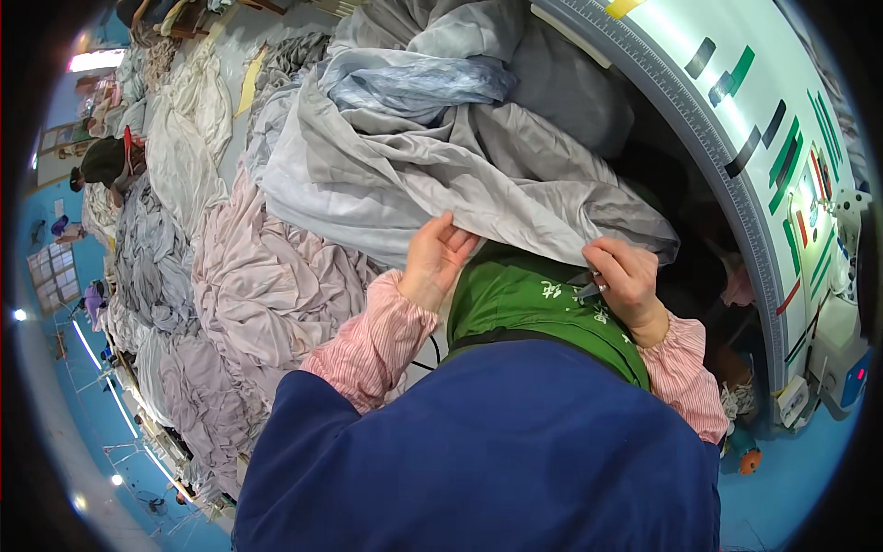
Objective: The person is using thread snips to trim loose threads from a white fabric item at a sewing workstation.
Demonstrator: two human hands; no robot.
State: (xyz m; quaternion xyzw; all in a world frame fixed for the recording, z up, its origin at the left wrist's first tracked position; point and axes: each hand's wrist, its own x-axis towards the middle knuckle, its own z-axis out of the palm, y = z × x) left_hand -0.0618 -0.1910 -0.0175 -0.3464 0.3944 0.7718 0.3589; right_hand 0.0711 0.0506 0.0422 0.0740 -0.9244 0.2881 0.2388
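Observation:
Light grey fabric (395, 170) lies bunched in front of me, its near edge drawn out between my hands. My left hand (440, 260), palm turned up, has its fingers curled at that edge with the thumb against the cloth. The fingers of my right hand (627, 283) are closed near the right part of the edge. A small pair of thread snips (587, 289) juts from this hand, its dark pointed blades toward the left. Beneath the edge is green cloth (524, 299) with white printing, across my lap. Pink striped sleeves cover both forearms.
A white sewing-machine table (681, 55) with a ruler-marked grey edge (713, 152) curves along the right. Machine parts (832, 345) stand at its lower end. Heaps of pinkish fabric (267, 285), grey fabric (152, 244) and cream fabric (189, 115) fill the left. Bluish fabric (418, 83) lies farther ahead.

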